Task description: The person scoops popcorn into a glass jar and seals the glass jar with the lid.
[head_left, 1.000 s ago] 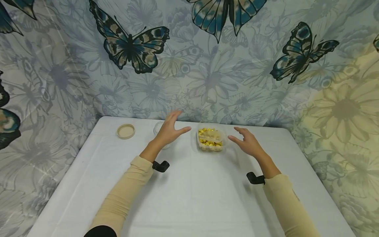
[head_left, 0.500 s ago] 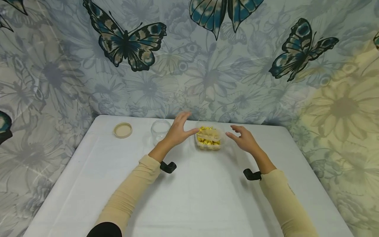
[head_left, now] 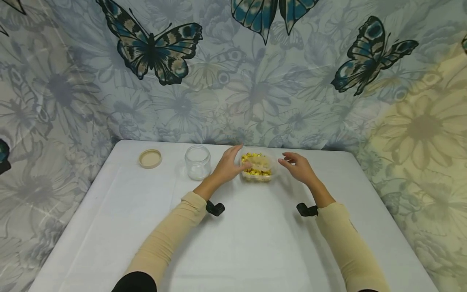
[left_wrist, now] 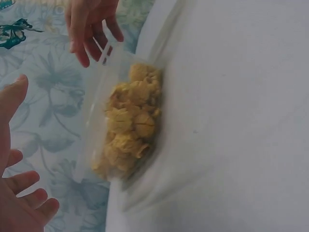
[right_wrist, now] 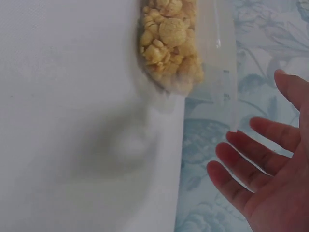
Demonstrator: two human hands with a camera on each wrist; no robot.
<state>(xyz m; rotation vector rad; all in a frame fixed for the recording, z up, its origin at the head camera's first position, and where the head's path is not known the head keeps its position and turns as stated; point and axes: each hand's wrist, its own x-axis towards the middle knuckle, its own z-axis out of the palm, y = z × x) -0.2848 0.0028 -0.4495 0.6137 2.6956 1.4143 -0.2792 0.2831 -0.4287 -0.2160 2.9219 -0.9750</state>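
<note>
A clear plastic container (head_left: pixel 257 178) of yellow popcorn (left_wrist: pixel 129 121) sits near the table's far edge. My left hand (head_left: pixel 225 166) is at its left side, fingers spread and the thumb overlapping the container's left edge in the head view. On the other side my right hand (head_left: pixel 300 169) has relaxed fingers, a little apart from the container in the head view. From the right wrist view, the fingertips (right_wrist: pixel 234 137) come right up to the corner of the clear rim. Neither hand's fingers are curled round anything.
An open clear jar (head_left: pixel 197 164) stands left of the container, beside my left hand. Farther left lies a round beige-rimmed lid (head_left: pixel 150 159). The white-covered table (head_left: pixel 251 243) ends at a butterfly-patterned backdrop (head_left: pixel 255 93).
My left hand has moved right, from in front of the jar to the container's left side, uncovering the jar. The right hand has shifted slightly left. The head view has shifted a little.
</note>
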